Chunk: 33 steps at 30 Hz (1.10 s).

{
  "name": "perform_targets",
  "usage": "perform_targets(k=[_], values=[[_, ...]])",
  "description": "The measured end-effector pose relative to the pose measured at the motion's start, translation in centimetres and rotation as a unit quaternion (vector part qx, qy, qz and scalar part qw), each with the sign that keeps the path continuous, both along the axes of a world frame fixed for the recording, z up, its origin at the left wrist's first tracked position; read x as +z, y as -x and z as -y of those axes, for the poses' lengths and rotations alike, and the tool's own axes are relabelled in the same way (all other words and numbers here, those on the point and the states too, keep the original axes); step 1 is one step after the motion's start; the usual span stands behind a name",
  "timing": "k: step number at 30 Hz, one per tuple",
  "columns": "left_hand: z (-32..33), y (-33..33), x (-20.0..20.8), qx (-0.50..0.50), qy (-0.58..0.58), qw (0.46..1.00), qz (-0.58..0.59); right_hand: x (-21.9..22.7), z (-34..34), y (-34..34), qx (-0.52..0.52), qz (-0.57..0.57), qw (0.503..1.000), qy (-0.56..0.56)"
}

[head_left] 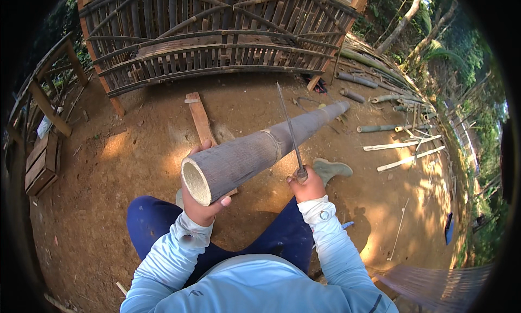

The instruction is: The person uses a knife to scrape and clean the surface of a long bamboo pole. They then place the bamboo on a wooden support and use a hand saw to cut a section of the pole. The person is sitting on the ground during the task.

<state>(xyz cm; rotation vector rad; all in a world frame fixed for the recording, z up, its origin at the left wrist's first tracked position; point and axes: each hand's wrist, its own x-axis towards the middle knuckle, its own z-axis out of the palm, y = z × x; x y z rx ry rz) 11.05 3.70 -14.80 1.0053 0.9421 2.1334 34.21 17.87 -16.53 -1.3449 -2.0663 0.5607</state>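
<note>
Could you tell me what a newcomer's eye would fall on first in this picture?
The thick bamboo pole at centre, its hollow cut end nearest, propped up by the left hand. Next, the long blade in the right hand, laid across the pole. Behind stands a bamboo lattice frame on the bare earth.

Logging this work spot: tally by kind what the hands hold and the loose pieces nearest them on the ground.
Large bamboo pole, gripped by left hand: 1
Long blade, gripped by right hand: 1
Wooden plank on the dirt: 1
Sandal: 1
Total: 4
</note>
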Motion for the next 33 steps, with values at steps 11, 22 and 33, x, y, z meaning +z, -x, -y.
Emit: perform_targets(k=[11,22,33], values=[[0.4,-0.4,-0.4,0.026,0.024,0.997,-0.071,3.7,2.8,1.1,0.069,0.054,0.996,-0.026],[0.6,-0.5,-1.1,0.042,0.029,0.995,-0.086,4.9,4.4,2.0,0.156,0.064,0.983,-0.079],[1.4,-0.2,-1.3,0.029,0.055,0.987,-0.146,3.6,2.9,-0.1,0.134,0.078,0.987,-0.047]])
